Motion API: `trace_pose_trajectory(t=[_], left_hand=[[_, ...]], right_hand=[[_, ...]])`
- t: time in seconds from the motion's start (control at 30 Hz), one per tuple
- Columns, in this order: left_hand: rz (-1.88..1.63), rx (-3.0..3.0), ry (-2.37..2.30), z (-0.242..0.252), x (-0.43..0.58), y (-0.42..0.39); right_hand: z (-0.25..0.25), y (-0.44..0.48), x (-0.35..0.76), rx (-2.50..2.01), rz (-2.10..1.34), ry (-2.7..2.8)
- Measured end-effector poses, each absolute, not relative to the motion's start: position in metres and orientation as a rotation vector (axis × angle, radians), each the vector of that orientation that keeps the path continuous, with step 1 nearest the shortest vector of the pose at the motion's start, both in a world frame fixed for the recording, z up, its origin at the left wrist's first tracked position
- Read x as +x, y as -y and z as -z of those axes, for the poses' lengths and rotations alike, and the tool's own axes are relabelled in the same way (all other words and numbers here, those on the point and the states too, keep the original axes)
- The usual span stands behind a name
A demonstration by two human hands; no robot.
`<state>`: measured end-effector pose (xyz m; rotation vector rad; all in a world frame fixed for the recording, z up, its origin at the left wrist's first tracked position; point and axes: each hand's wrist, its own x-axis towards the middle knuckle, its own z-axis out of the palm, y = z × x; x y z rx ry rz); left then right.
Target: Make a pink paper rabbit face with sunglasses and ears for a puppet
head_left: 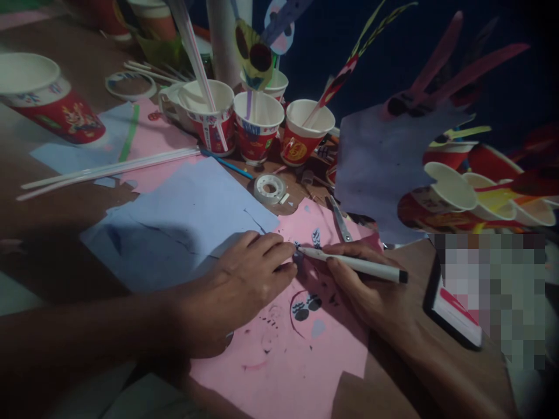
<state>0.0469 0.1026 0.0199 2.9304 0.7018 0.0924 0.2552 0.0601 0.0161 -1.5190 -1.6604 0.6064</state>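
My right hand (371,285) grips a white marker (362,266) with a black end, its tip pointing left. My left hand (244,285) rests on the paper, fingers bent and pressed together at the marker's tip; whatever they pinch is too small to make out. Small dark zigzag-marked scraps (316,238) lie just beyond the tip. Beneath both hands spreads a pink sheet (279,372) with ink marks on it. On it, below the marker, is a round pink face cutout (308,314) with dark eyes, wavy lashes and a bluish patch.
Blue paper (183,215) lies left, tape (269,189) and scissors (340,218) beyond the hands. Paper cups (257,125) holding decorated straws stand behind. A large red cup (56,99) is at left, more cups (449,186) at right, near a phone-like object (456,320).
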Motion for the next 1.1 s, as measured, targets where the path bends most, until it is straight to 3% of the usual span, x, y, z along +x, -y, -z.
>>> trace_pose_trajectory(t=[1.1], left_hand=[[-0.014, 2.959, -0.548, -0.029, 0.047, -0.103]], right_hand=[[-0.014, -0.06, 0.256, -1.525, -0.6, 1.67]])
